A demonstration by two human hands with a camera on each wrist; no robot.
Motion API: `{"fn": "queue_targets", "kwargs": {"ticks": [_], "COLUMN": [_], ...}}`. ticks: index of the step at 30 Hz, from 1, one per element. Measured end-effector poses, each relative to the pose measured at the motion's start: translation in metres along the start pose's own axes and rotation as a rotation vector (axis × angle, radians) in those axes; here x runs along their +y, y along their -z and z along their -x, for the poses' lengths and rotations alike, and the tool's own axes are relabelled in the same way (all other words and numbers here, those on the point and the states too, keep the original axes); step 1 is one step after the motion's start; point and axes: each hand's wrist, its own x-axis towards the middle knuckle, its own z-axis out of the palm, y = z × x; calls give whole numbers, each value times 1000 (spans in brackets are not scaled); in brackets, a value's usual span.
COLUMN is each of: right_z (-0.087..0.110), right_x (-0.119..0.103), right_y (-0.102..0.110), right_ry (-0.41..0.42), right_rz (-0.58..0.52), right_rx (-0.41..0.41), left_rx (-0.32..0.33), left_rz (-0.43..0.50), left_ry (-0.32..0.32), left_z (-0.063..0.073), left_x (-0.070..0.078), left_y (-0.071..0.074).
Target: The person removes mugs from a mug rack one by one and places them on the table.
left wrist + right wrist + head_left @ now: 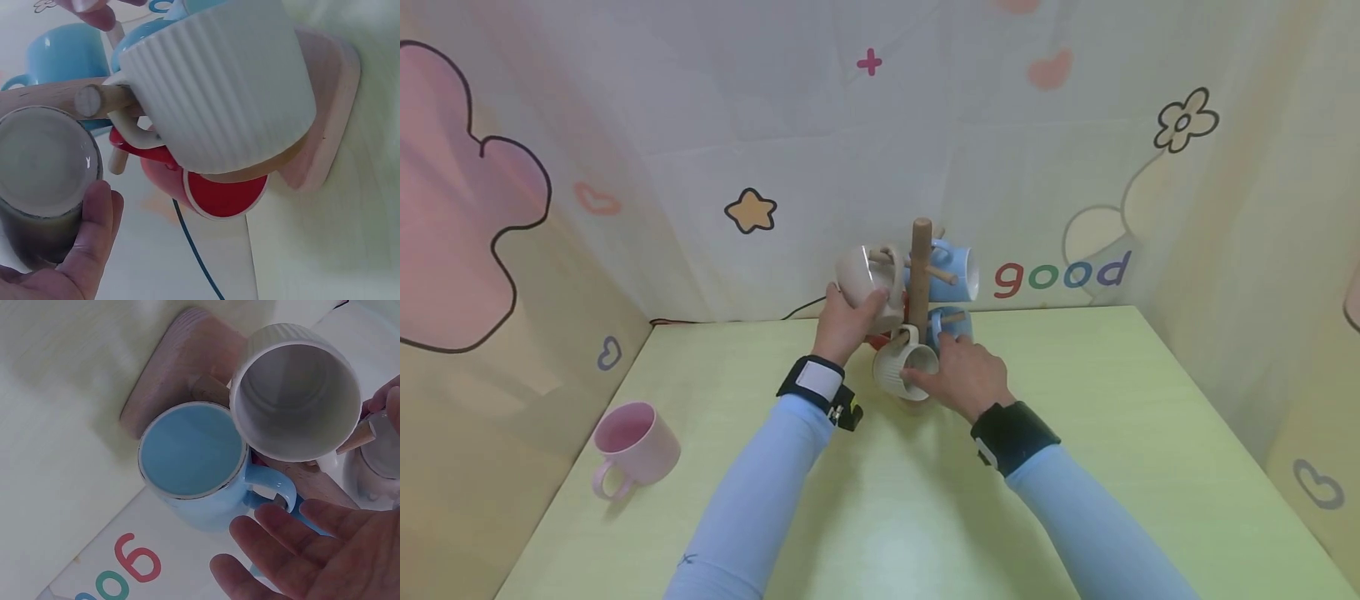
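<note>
My left hand (842, 321) grips a greyish-beige mug (853, 279) at the upper left of a wooden mug tree (919, 292). The mug's handle overlaps an upper peg in the head view, and its pale base (47, 162) faces the left wrist camera. A white ribbed mug (225, 94) hangs by its handle from a lower peg at the front. My right hand (973, 375) is beside this mug, its thumb overlapping the mouth in the head view. Its fingers (275, 556) are spread loosely near the handle of the lower blue mug (194, 456).
Another blue mug (951, 275) hangs at the upper right of the tree. A red mug (219, 194) hangs low behind the white one. A pink mug (636, 446) stands on the table's left side. The printed curtain (805, 125) rises behind the tree, with a dark cable (194, 250) along it.
</note>
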Motion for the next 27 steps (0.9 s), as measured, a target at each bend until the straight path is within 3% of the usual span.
{"fn": "queue_targets", "kwargs": {"ticks": [14,27], "right_z": [1,3], "right_x": [3,4], "right_y": [-1,0], "right_ry": [-1,-8], "right_rz": [8,8], "right_rx": [-14,-22], "left_rx": [68,141], "left_rz": [132,183], "left_ry": [-72,-70], "left_z": [0,6], "left_x": [4,7], "left_y": [14,31]}}
